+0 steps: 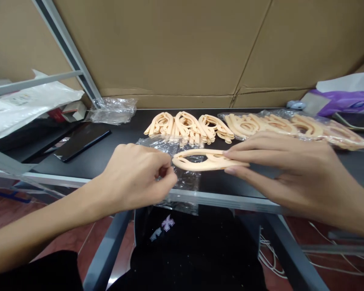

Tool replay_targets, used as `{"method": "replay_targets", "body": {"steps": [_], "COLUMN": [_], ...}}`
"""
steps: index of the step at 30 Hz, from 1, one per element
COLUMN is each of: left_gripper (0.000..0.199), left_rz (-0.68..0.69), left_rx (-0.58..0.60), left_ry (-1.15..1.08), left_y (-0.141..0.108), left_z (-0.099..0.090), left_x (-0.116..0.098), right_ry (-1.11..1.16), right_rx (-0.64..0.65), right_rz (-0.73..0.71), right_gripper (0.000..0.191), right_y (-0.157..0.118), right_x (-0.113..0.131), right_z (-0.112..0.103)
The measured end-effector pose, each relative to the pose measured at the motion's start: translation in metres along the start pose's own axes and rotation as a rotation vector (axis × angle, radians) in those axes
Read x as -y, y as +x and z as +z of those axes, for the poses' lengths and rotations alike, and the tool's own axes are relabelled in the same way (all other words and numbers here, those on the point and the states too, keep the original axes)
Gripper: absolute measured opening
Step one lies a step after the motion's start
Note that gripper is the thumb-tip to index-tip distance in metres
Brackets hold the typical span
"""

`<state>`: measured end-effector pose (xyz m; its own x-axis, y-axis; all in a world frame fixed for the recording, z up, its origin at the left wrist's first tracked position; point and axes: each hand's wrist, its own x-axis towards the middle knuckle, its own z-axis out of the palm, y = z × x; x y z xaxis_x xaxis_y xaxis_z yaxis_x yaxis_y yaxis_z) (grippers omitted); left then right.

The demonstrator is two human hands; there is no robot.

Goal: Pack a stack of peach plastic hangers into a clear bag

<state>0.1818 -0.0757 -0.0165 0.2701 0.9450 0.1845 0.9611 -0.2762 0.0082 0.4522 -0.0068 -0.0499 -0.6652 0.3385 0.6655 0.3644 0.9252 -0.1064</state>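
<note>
A peach-coloured folded plastic piece [197, 165] is held level above the desk's front part. My right hand [294, 173] pinches its right end between thumb and fingers. At its left tip is my left hand [139, 173], fingers curled in and pressed together; whether they grip the tip is hidden. Beneath the piece, a clear plastic bag [186, 182] lies over the desk edge and hangs down in front. Loose piles of similar peach pieces [186, 125] lie behind it. To their right, more such pieces sit in clear bags [269, 125], partly behind my right hand.
On the black desk [109, 141], a dark phone-like slab [81, 142] lies left, near crumpled clear plastic [113, 111] and a white package [30, 101]. A purple packet [346, 101] is at the right. Cardboard [170, 48] stands behind; a metal post [69, 48] rises left.
</note>
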Motion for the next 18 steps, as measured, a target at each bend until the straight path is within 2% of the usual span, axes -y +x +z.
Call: {"method": "replay_targets", "body": {"steps": [3, 5, 8, 10, 12, 16, 18], "left_gripper": [0.030, 0.033, 0.039, 0.040, 0.040, 0.095, 0.109], "left_rz": [0.113, 0.166, 0.202, 0.226, 0.249, 0.210, 0.172], "left_rx": [-0.034, -0.043, -0.051, -0.055, -0.031, 0.131, 0.178], "left_ry": [0.020, 0.039, -0.039, -0.168, -0.280, -0.304, -0.300], "left_y": [0.007, 0.012, 0.015, 0.012, 0.007, -0.005, -0.007], "left_z": [0.004, 0.005, 0.002, 0.000, 0.001, 0.018, 0.030], "left_x": [-0.017, -0.026, -0.020, 0.001, 0.031, 0.087, 0.101], "right_ry": [-0.002, -0.005, 0.020, 0.041, 0.068, 0.127, 0.134], "right_rx": [-0.053, -0.026, 0.061, 0.102, 0.112, 0.092, 0.058], "right_rz": [-0.042, -0.076, -0.049, -0.019, -0.003, 0.058, 0.062], "right_gripper": [0.014, 0.011, 0.010, 0.011, 0.012, 0.017, 0.019], "right_y": [0.000, -0.001, -0.007, -0.013, -0.021, -0.030, -0.028], "right_x": [0.003, 0.002, -0.003, -0.008, -0.014, -0.017, -0.015], "right_z": [0.007, 0.014, 0.016, 0.011, 0.005, -0.002, -0.001]}}
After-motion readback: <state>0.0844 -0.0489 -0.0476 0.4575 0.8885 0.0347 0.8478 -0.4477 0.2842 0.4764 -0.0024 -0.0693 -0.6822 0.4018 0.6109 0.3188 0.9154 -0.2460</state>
